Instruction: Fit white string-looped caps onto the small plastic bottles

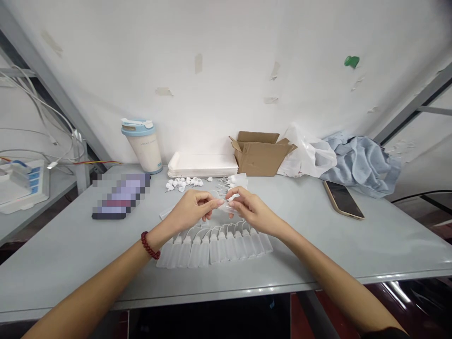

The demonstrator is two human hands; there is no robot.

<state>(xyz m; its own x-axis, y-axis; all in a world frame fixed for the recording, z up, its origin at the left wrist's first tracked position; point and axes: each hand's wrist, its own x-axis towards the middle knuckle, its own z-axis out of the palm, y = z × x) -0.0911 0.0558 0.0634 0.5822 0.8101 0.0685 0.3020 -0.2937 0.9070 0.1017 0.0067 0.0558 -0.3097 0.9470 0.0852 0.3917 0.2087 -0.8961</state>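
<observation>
My left hand (pixel 197 207), with a dark red bead bracelet (pixel 150 245) at the wrist, is closed in a pinch. Its fingertips almost meet those of my right hand (pixel 250 210), which is pinched too. Between them is something small and pale that the fingers largely cover. Below both hands lies a row of translucent squeeze bottles (pixel 221 248) with white necks and thin, looped white straps. Small white caps (pixel 183 183) are heaped beyond my left hand. More white pieces with thin metal tips (pixel 237 180) lie just beyond my right hand.
Along the wall stand a blue-lidded cup (pixel 144 148), a stack of white trays (pixel 203 165), an open cardboard box (pixel 261 157), a white plastic bag (pixel 305 153) and a bluish cloth (pixel 363 162). A phone (pixel 343 200) lies right; a pixelated device (pixel 122 195) lies left.
</observation>
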